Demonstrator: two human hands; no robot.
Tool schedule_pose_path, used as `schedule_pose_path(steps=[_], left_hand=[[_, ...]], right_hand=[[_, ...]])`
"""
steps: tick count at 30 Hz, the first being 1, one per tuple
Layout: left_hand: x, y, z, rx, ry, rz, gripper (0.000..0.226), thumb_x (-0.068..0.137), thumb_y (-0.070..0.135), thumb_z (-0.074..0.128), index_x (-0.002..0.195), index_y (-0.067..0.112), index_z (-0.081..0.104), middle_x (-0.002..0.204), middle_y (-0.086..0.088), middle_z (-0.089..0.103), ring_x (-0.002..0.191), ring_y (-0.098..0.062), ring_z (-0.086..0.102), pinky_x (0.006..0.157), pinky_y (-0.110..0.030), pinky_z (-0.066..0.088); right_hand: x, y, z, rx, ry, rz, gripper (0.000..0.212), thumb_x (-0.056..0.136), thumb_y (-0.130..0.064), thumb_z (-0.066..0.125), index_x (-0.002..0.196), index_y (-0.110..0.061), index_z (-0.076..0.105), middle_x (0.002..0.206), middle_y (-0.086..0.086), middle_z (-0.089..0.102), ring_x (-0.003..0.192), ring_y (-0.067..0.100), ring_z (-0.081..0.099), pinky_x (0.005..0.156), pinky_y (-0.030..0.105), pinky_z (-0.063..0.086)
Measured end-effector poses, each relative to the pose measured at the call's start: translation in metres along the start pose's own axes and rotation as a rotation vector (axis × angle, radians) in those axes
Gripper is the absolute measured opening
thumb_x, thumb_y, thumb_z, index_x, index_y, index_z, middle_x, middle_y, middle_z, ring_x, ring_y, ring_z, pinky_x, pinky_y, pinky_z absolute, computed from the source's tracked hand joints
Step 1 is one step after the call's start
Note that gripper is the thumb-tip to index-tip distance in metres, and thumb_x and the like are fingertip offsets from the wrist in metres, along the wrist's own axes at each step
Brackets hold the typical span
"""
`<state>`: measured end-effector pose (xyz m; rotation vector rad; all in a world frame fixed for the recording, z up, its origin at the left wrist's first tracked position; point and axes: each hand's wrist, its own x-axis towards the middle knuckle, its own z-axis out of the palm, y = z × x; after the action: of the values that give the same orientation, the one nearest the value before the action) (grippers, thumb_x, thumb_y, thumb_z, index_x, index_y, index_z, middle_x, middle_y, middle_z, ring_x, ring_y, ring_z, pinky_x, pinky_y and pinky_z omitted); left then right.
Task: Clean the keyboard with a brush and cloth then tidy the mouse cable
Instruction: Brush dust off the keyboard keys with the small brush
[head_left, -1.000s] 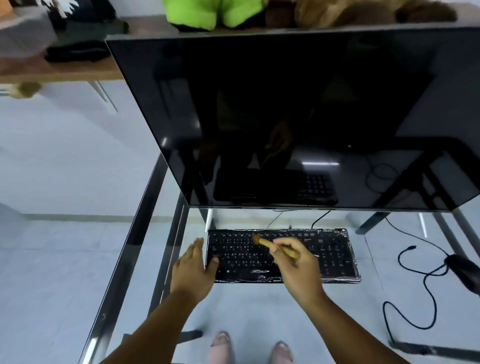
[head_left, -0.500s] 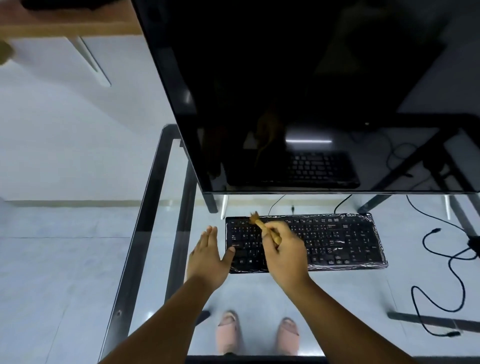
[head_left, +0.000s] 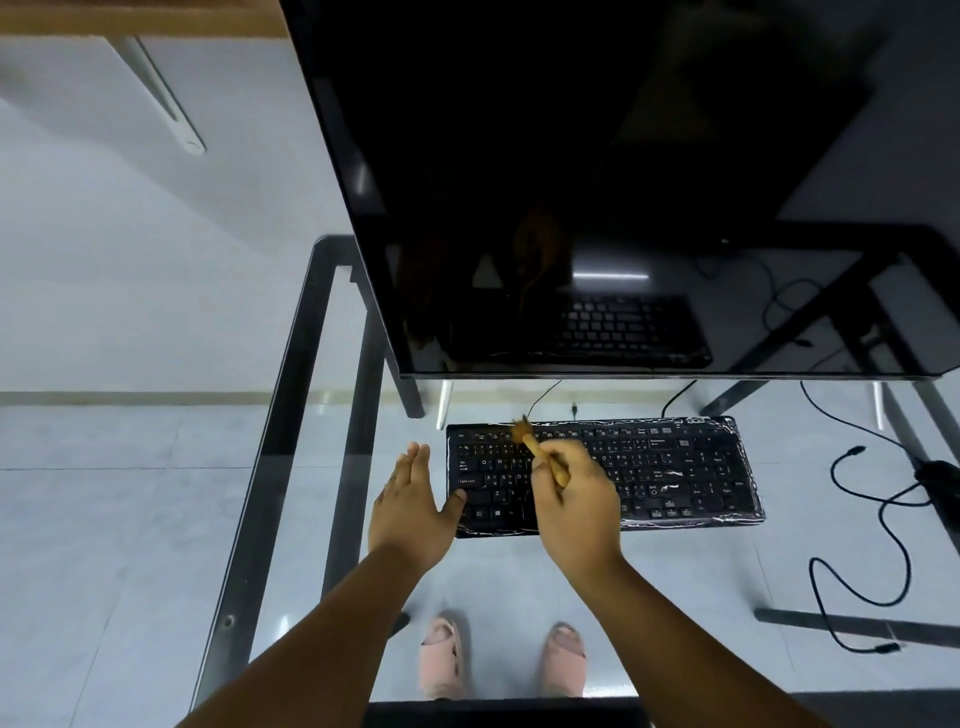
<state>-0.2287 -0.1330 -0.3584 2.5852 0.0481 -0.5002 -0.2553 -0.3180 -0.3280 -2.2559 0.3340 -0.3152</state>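
A black keyboard (head_left: 675, 473) wrapped in clear plastic lies on the glass desk (head_left: 311, 467). My right hand (head_left: 576, 509) is shut on a small wooden brush (head_left: 540, 452), whose bristles touch the top key row at the keyboard's left part. My left hand (head_left: 410, 509) lies flat with fingers together beside the keyboard's left end, its thumb on the keyboard's corner. The black mouse (head_left: 940, 475) shows at the right edge, and its black cable (head_left: 878, 525) runs in loose loops over the desk. No cloth is in view.
A large dark monitor (head_left: 623, 182) stands just behind the keyboard and overhangs it. The desk's black metal frame (head_left: 280, 441) runs along the left. Through the glass I see two feet in pink sandals (head_left: 441, 660) on the tiled floor.
The view has tilted down and shifted left, so the shelf above has left the frame. The brush tip moved from the middle rows up to the top key row. My left hand stays in place.
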Motion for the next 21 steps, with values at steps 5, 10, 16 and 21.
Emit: schedule_pose_path(steps=[5, 10, 16, 21], left_hand=[[0.0, 0.005, 0.003, 0.007, 0.013, -0.017, 0.075, 0.097, 0.053, 0.039, 0.155, 0.017, 0.007, 0.163, 0.001, 0.006, 0.15, -0.017, 0.006, 0.121, -0.039, 0.016], [-0.007, 0.021, 0.01, 0.027, 0.115, 0.035, 0.073, 0.097, 0.052, 0.037, 0.155, 0.019, 0.009, 0.163, 0.003, 0.006, 0.15, -0.014, 0.004, 0.121, -0.038, 0.007], [-0.012, 0.044, 0.021, 0.122, 0.102, 0.174, 0.069, 0.098, 0.052, 0.031, 0.155, 0.023, 0.006, 0.163, 0.007, 0.003, 0.15, -0.012, -0.001, 0.12, -0.036, 0.001], [-0.016, 0.053, 0.03, 0.179, 0.058, 0.182, 0.067, 0.098, 0.052, 0.029, 0.156, 0.026, 0.005, 0.163, 0.009, -0.002, 0.149, -0.009, -0.005, 0.12, -0.036, -0.001]], right_hand=[[-0.001, 0.014, -0.013, -0.097, -0.009, 0.023, 0.011, 0.089, -0.027, 0.055, 0.097, -0.026, 0.063, 0.063, -0.011, 0.054, 0.057, 0.011, 0.05, 0.05, 0.023, 0.032], [-0.003, 0.021, -0.023, -0.051, -0.07, 0.019, 0.012, 0.09, -0.024, 0.058, 0.099, -0.027, 0.065, 0.064, -0.012, 0.056, 0.057, 0.013, 0.052, 0.049, 0.026, 0.037], [0.002, 0.031, -0.038, 0.025, -0.026, 0.065, 0.011, 0.091, -0.022, 0.057, 0.099, -0.027, 0.064, 0.063, -0.011, 0.056, 0.053, 0.011, 0.05, 0.049, 0.026, 0.036], [0.004, 0.044, -0.05, -0.08, 0.069, 0.141, 0.013, 0.091, -0.023, 0.056, 0.1, -0.026, 0.064, 0.074, -0.007, 0.065, 0.06, 0.012, 0.053, 0.052, 0.022, 0.032]])
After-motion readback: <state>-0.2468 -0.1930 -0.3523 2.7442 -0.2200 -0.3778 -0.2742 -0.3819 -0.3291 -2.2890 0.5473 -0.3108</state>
